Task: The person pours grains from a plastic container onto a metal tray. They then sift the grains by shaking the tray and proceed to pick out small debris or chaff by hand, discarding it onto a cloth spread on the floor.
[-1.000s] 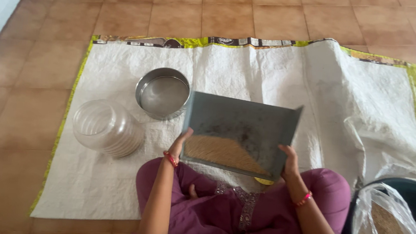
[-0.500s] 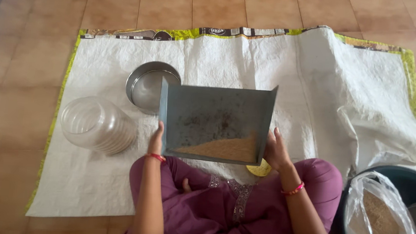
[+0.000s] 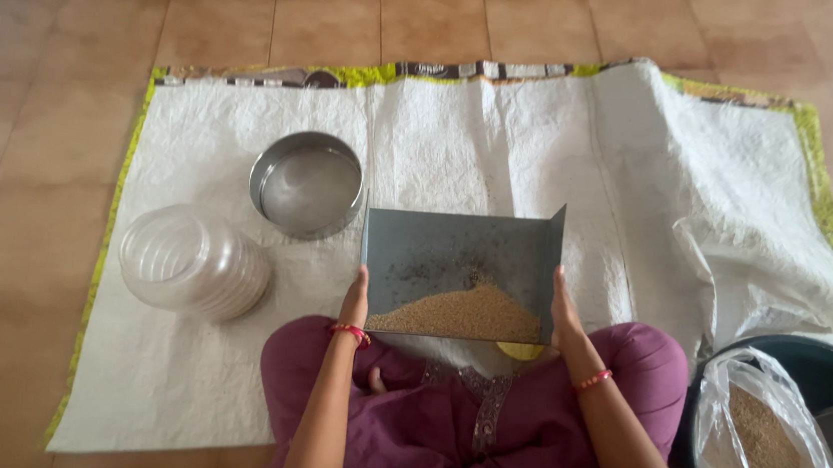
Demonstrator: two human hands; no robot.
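So both hands are clamped on a grey metal winnowing tray (image 3: 455,257), left hand (image 3: 357,299) on its left edge, right hand (image 3: 562,312) on its right edge, held just above the lap. A pile of brown grain (image 3: 459,316) sits heaped against the near edge, right between the two hands. Out past the left hand there's a round steel sieve (image 3: 306,184) and a clear ribbed plastic jar (image 3: 193,260) lying on a white woven mat (image 3: 445,136). Off beside the right arm, a plastic bag of grain (image 3: 769,451) sits in a dark tub (image 3: 827,365).
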